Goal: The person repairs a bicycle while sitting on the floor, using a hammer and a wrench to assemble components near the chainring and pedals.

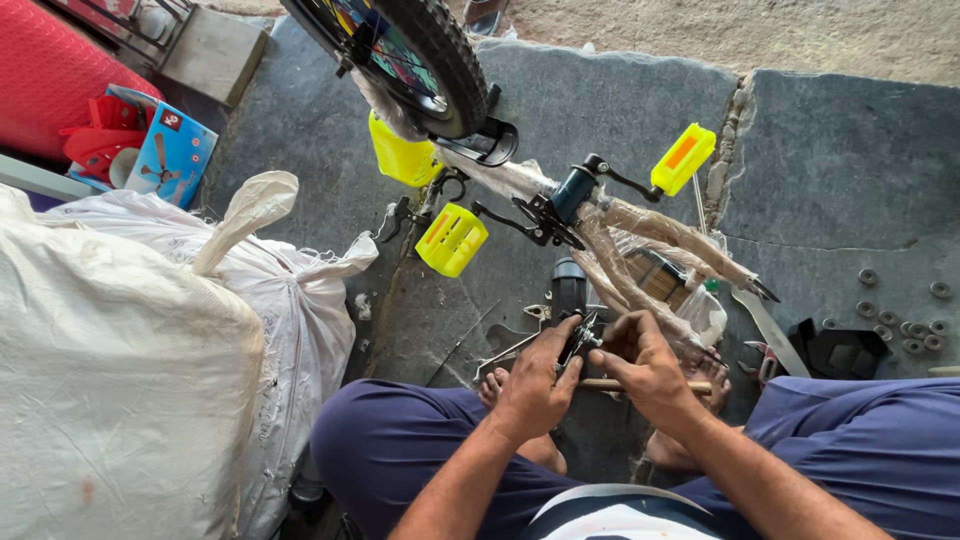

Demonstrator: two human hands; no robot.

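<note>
Small metal part point(580, 340): low centre of the frame, pinched between both hands just above the person's knees; dark and silvery, its exact kind too small to tell.
Left hand point(535, 385): closed around the small metal part from the left, fingers curled over it, thumb on top.
Right hand point(645, 365): fingertips gripping the same part from the right, knuckles bent; the two hands touch.
Wooden stick point(600, 384): lies crosswise just under the hands, partly hidden by them.
Bare feet point(700, 372): below and to the right of the hands, resting on the stone floor.
Bicycle frame point(640, 225): centre of the frame, wrapped in clear and brown packing, running from upper left down to the right, just beyond the hands.
Yellow pedals point(452, 240): one left of centre, the other point(683, 158) at upper right of the crank.
Tyre point(440, 60): top centre, black and knobbly.
Washers point(905, 325): scattered at the right edge on the floor, well apart from the hands.
White sacks point(130, 360): fill the left side.
Blue box point(172, 155): upper left, beside a red thing.
Stone floor point(830, 170): grey slabs under everything.
</note>
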